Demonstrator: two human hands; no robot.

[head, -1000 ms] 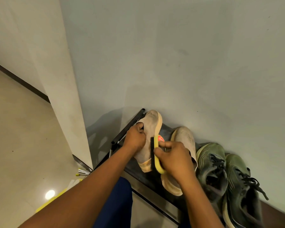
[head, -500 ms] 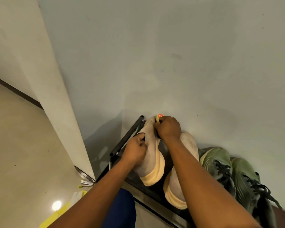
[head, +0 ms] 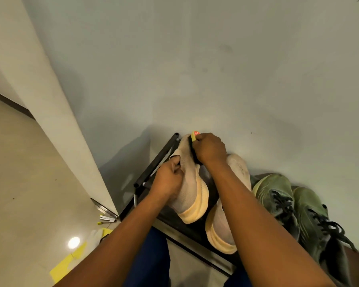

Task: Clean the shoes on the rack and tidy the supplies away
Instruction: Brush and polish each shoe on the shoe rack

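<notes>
The left hand (head: pixel 170 179) grips the collar edge of a beige knit shoe (head: pixel 190 183), fingers curled round the fabric at its opening; the shoe is held tilted over the left end of the black shoe rack (head: pixel 153 172), its toe pointing far toward the wall and its pale orange sole (head: pixel 195 212) turned to the near right; the right hand (head: pixel 210 149) is closed round a yellow brush (head: pixel 194 136), of which only the far tip with a small red label shows above the knuckles; dark bristles lie against the far upper part of the shoe, just left of the hand; how the fingers sit on the brush handle cannot be told, as the back of the hand hides them.

Just right of the held shoe its partner, the second beige shoe (head: pixel 236 172), lies on the rack with the right forearm crossing over it, heel and orange sole toward the near side; further right stand 2 olive green sneakers (head: pixel 294 208) with black laces, side by side and touching, toes toward the wall.

The rack stands against a plain grey wall (head: pixel 216 69); to its left a white pillar (head: pixel 56 121) comes down to a light tiled floor (head: pixel 25 183); on the floor near the rack's left foot lie a few small white and yellow items (head: pixel 106 219), too small to identify, and nearer still a yellow sheet (head: pixel 67 264) beside a bright light reflection; blue trouser fabric (head: pixel 153 255) shows between the forearms.
</notes>
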